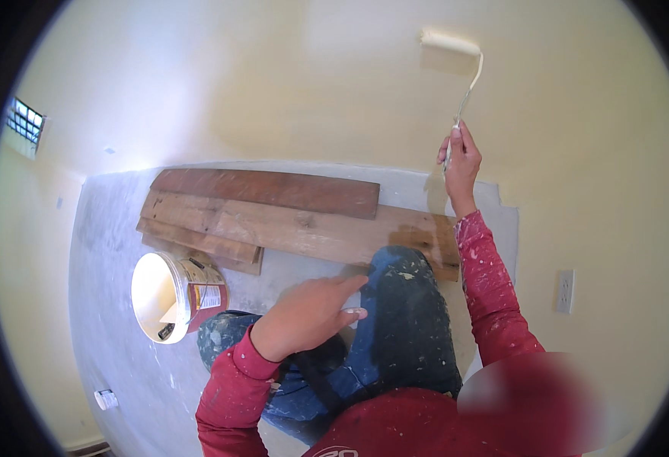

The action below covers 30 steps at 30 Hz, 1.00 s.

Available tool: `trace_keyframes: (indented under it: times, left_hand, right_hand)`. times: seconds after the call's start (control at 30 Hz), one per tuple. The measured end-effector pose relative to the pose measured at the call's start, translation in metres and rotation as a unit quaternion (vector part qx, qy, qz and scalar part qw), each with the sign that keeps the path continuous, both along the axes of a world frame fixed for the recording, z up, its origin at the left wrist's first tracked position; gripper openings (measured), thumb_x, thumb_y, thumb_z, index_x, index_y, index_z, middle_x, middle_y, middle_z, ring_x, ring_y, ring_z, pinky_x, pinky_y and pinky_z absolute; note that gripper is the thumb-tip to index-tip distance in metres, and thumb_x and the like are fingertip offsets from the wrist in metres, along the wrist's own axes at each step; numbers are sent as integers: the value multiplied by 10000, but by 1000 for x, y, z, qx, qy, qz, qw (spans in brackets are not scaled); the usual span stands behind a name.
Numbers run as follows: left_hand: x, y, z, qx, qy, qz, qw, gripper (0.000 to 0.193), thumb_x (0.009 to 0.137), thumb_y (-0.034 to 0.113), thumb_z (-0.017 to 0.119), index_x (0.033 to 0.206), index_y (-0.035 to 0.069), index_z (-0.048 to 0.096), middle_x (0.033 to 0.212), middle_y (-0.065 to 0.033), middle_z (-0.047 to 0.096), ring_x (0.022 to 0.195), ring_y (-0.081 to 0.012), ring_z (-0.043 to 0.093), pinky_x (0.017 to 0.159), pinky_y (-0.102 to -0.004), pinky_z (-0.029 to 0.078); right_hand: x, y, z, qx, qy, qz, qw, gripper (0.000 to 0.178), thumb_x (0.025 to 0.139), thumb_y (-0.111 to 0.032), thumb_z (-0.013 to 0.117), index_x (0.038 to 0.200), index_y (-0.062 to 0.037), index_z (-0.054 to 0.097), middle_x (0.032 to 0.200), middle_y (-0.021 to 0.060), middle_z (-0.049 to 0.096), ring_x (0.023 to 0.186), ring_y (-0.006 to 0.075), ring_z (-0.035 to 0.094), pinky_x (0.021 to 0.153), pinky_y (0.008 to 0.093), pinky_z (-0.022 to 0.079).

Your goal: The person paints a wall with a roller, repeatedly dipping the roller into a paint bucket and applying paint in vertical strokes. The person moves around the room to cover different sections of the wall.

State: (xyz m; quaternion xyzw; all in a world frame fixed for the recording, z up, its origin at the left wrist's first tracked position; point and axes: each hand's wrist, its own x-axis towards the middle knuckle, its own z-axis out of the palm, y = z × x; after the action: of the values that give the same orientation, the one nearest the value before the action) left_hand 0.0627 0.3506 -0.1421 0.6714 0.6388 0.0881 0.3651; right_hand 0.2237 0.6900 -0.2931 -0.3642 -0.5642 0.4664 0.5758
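My right hand is closed round the handle of a paint roller, with that arm stretched out ahead. The cream-coloured roller head lies at the pale yellow wall, and its bent wire frame runs down to my grip. Over my lap, beside my raised knee, my left hand hovers with thumb and fingers apart and nothing visible in it. A whitish smear shows at its thumb. To its left stands a paint bucket, pale inside, with a dark-handled tool partly visible inside it.
Several wooden boards lie on the grey floor along the wall's foot. A small white container sits at the lower left. An electrical outlet is on the wall at right. A barred window shows at far left.
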Motion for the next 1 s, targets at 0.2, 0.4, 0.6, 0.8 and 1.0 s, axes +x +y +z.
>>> trace_keyframes:
  times: [0.2,0.4,0.6,0.8,1.0]
  left_hand:
    - [2,0,1,10,0,-2,1000,575,1022,334,678,1481,16,542,1130,-284,706,1059,-472,668,928,-517,520]
    - [4,3,2,-1,4,-6,1000,575,1022,335,679,1480,16,542,1127,-285,705,1057,-473,666,922,-519,520]
    - [3,2,-2,9,-9,-3,1000,575,1024,338,679,1479,14,544,1135,-284,706,1054,-476,665,923,-520,520]
    - [3,4,-3,6,-4,-6,1000,573,1026,340,678,1477,12,545,1152,-286,704,1063,-479,662,933,-521,520]
    - [3,4,-4,15,-3,-8,1000,573,1028,349,675,1472,10,547,1159,-286,702,1073,-474,662,937,-519,520]
  right_hand:
    - [19,-3,-53,-47,-45,-9,998,435,1134,-231,532,1477,30,593,706,4,528,589,87,504,519,272,444]
    - [44,-33,-132,-132,-47,0,990,444,1139,-239,521,1483,34,587,714,-3,531,589,80,504,517,269,440]
    - [34,-5,-46,-51,1,-1,999,454,1143,-247,526,1489,41,576,729,8,534,596,82,508,518,266,445]
    - [42,12,-9,-33,18,-22,999,450,1147,-280,534,1479,18,594,754,13,544,607,84,512,529,266,456]
    - [71,12,-73,-66,-43,-31,996,471,1137,-278,558,1511,8,568,769,19,561,614,92,528,541,266,471]
